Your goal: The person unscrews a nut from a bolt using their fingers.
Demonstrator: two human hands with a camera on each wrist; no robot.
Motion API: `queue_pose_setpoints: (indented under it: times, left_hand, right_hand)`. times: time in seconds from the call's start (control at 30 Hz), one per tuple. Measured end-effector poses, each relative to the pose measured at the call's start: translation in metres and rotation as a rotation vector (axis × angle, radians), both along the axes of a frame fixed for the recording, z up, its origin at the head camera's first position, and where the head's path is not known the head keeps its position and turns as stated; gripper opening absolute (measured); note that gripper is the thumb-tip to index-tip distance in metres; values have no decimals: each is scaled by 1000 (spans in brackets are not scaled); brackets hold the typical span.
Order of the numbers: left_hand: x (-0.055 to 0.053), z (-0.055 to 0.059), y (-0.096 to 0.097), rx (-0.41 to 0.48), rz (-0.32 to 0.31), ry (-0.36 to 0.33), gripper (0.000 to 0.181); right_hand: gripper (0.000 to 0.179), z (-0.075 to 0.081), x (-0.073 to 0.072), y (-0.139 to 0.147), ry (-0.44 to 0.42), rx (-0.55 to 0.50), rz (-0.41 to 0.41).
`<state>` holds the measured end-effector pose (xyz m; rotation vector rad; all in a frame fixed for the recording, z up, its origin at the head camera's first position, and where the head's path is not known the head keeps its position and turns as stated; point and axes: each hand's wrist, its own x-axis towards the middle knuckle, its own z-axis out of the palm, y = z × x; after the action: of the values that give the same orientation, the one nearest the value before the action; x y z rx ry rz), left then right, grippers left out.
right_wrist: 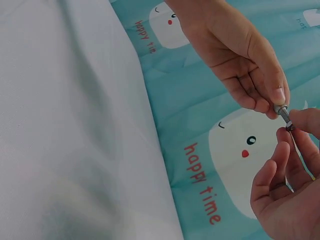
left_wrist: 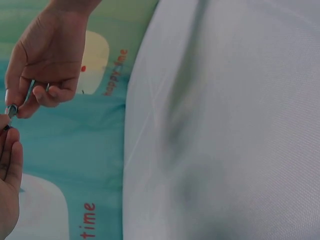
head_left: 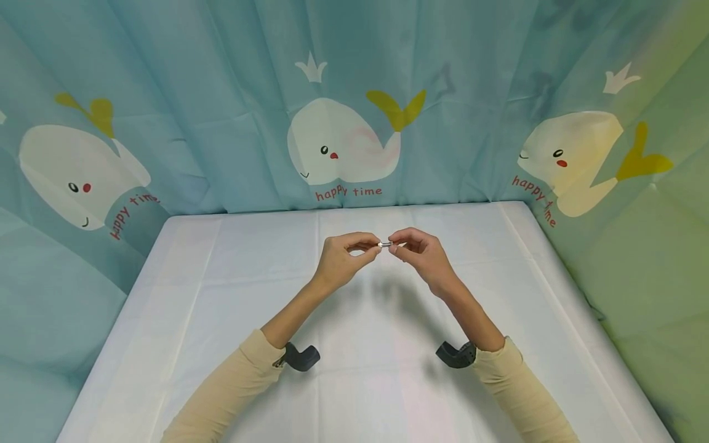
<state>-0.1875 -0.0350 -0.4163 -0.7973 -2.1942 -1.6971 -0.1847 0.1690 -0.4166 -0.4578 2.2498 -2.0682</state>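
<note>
Above the table, a small silver bolt [head_left: 384,244] lies between the fingertips of both hands. My left hand [head_left: 340,261] pinches one end with thumb and fingers, and my right hand [head_left: 426,255] pinches the other. Seen from the right wrist, the bolt's threaded shaft [right_wrist: 284,115] slants between the two hands, with a wider round end at the left hand's fingertips. A small dark piece [right_wrist: 290,128] shows at the right hand's fingertips; its kind is mostly hidden by the fingers. In the left wrist view the bolt [left_wrist: 12,111] appears at the left edge.
A white cloth covers the table [head_left: 249,307] below the hands. Blue-green curtains [head_left: 232,123] printed with whales hang behind and at both sides. Black wrist mounts [head_left: 301,357] stick out from both forearms, over the tabletop.
</note>
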Motion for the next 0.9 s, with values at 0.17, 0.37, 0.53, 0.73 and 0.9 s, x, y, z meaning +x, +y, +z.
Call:
queue_pose_setpoints:
  times: [0.17, 0.37, 0.53, 0.73, 0.9]
  left_hand:
    - [-4, -6, -2, 6, -12, -11, 9]
    - [-5, -7, -3, 14, -28, 11, 8]
    - [-5, -7, -2, 23, -32, 20, 8]
    - [-5, -7, -2, 16, -39, 20, 8]
    - [-5, -8, -2, 8, -33, 18, 9]
  right_hand:
    - [20, -1, 0, 1, 31, 2, 17]
    - [26, -1, 0, 1, 23, -8, 43]
    - [27, 1, -1, 1, -17, 9, 18]
    - [27, 2, 0, 1, -43, 11, -1]
    - [26, 1, 0, 2, -8, 21, 7]
